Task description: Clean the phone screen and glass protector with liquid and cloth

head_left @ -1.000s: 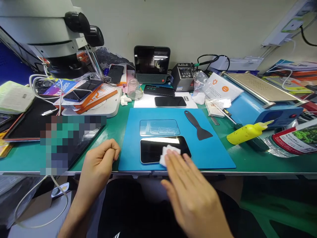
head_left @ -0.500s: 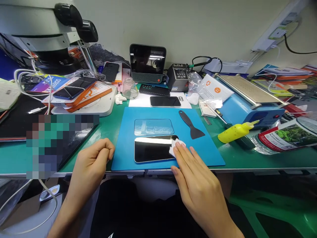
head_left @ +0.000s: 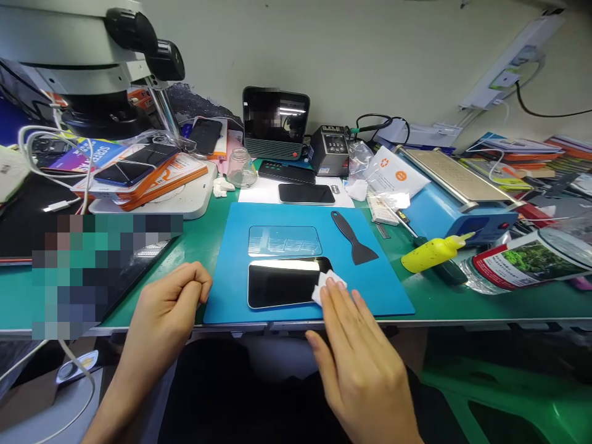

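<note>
A black phone (head_left: 282, 282) lies screen up on the blue mat (head_left: 370, 290) near the table's front edge. My right hand (head_left: 358, 361) presses a small white wipe (head_left: 326, 285) flat against the phone's right end with straight fingers. Beside the mat's left edge my left hand (head_left: 169, 308) rests on the green table, loosely curled with nothing in it. Just behind the phone lies a clear screen protector (head_left: 284, 240). To its right is a black plastic scraper (head_left: 352, 238).
A yellow squeeze bottle (head_left: 432, 253) lies right of the mat. Behind the mat are another phone (head_left: 306, 193), a glass jar (head_left: 240, 168), a small monitor (head_left: 275, 122) and a soldering station (head_left: 333, 151). A microscope (head_left: 92, 61) and stacked phones fill the left; a blue heating plate (head_left: 456, 197) sits right.
My right hand slid the white wipe from the phone's middle to its right end. The left hand stayed in place. The camera view shifted slightly.
</note>
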A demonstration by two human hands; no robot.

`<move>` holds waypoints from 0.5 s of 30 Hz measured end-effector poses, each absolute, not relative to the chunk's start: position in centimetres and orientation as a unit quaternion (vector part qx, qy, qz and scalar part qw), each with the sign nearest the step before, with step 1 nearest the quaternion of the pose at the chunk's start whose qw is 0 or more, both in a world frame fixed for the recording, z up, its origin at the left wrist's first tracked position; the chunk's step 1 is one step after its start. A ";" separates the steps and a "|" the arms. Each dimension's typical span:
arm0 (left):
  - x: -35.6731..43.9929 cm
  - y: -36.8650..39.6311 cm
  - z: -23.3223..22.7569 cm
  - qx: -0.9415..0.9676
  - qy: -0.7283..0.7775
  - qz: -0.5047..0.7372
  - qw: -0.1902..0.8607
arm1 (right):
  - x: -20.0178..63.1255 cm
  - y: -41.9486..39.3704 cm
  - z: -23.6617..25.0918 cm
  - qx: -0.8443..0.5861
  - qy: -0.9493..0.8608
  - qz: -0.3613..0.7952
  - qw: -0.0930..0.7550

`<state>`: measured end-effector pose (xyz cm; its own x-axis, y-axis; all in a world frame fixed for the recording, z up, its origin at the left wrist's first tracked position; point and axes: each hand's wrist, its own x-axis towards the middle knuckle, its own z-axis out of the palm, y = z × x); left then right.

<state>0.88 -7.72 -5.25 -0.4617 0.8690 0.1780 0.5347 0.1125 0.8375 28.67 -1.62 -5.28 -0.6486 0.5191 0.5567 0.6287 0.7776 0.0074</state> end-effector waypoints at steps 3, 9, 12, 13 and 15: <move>0.6 -8.0 -5.6 0.490 0.726 0.444 0.190 | 25.1 -2.8 -5.5 -0.291 -0.912 -0.062 0.282; 0.4 -8.1 -6.1 0.477 0.721 0.456 0.210 | 19.6 -4.1 -6.4 -0.260 -0.911 -0.029 0.318; 1.0 -8.1 -5.5 0.462 0.731 0.456 0.211 | 21.1 -2.9 -6.1 -0.297 -0.904 -0.032 0.307; 1.2 -8.1 -5.3 0.455 0.735 0.457 0.210 | 22.1 -2.3 -6.0 -0.317 -0.898 -0.039 0.302; 1.7 -8.0 -5.0 0.443 0.740 0.460 0.210 | 24.5 -1.2 -5.5 -0.355 -0.886 -0.066 0.291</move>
<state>1.68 -8.05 -4.96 -0.5198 0.8488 0.0972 0.4630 0.1843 0.8670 24.46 -1.25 -5.50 -0.5782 0.5905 0.5630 0.6672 0.7394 -0.0904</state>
